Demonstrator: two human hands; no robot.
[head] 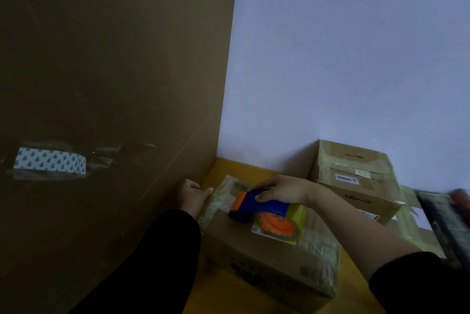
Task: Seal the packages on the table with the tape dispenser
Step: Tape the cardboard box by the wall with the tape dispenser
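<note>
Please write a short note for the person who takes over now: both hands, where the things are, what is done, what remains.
Right hand: grips the tape dispenser, which is pressed on top of the near box.
Left hand: open, fingers against that box's far left end.
Done: the far box, at the back of the table, looks taped all over.
Left: probably finish and cut the strip on the near box. Things at the right edge are too blurred to judge.

right hand (281,190) grips tape dispenser (264,214) on box (269,257) | left hand (194,195) at box edge
</note>
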